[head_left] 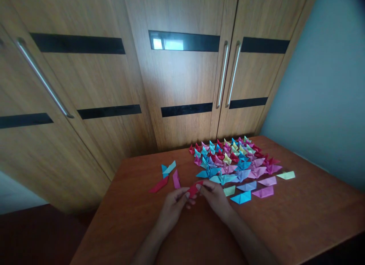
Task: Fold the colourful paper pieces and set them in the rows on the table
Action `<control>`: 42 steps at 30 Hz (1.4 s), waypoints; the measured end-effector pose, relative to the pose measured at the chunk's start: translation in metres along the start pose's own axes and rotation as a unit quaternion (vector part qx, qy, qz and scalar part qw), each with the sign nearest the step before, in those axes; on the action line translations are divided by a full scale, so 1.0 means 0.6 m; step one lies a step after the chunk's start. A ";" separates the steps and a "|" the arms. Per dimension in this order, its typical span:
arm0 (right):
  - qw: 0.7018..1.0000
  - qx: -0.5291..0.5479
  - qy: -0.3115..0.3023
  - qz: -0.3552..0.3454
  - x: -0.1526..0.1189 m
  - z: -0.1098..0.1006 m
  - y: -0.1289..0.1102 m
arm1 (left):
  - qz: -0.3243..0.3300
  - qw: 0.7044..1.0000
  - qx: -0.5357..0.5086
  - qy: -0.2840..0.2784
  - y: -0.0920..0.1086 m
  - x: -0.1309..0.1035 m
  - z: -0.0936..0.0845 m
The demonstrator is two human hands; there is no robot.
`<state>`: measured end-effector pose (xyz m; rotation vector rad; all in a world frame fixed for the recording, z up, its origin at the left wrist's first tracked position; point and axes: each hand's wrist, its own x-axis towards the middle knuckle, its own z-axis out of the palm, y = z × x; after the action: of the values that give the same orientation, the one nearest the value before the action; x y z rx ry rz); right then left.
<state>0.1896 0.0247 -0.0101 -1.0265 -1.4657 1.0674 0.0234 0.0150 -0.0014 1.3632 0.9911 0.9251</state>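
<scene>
Between my two hands, above the table, is a small piece of folded red paper (194, 189). My left hand (175, 204) pinches its left end between thumb and fingers. At its right end, the thumb and fingers of my right hand (212, 194) are closed on it. My fingers hide part of its shape. Just beyond my left hand lie a folded pink strip (176, 179), a folded red strip (159, 185) and a blue and pale green pair of folded pieces (169, 168). Near my right hand lies a flat blue folded piece (242, 197).
Rows of folded paper boats (225, 168) in many colours cover the back right of the wooden table (128, 215). Several flat folded pieces, one pink (264, 191), lie before them. A wooden wardrobe (182, 75) stands behind, and a pale wall (319, 105) is at the right.
</scene>
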 end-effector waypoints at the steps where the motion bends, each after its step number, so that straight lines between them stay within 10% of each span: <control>1: 1.000 -0.014 0.010 -0.004 -0.007 -0.015 -0.005 | 0.001 1.000 -0.003 -0.013 0.000 -0.002 0.005; 8: 0.971 -0.062 0.225 0.047 -0.080 -0.227 -0.039 | -0.025 0.999 0.016 0.020 -0.009 -0.003 0.010; 13: 0.902 -0.222 0.346 0.133 -0.130 -0.420 0.010 | -0.035 0.998 0.047 0.031 -0.007 0.001 0.008; 17: 0.826 -0.411 0.311 0.230 -0.151 -0.502 0.073 | -0.033 0.997 0.064 0.016 -0.005 -0.001 0.011; 23: 0.718 -0.565 0.229 0.335 -0.145 -0.497 0.088 | -0.024 0.996 0.085 0.013 -0.010 -0.001 0.009; 42: 0.713 -0.596 0.202 0.310 -0.126 -0.485 0.075 | -0.023 0.995 0.099 0.011 -0.008 -0.001 0.010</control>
<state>0.4900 -0.0056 -0.0423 -2.6187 -1.3736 0.0726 0.0286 0.0122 -0.0062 1.4911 1.1516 0.8255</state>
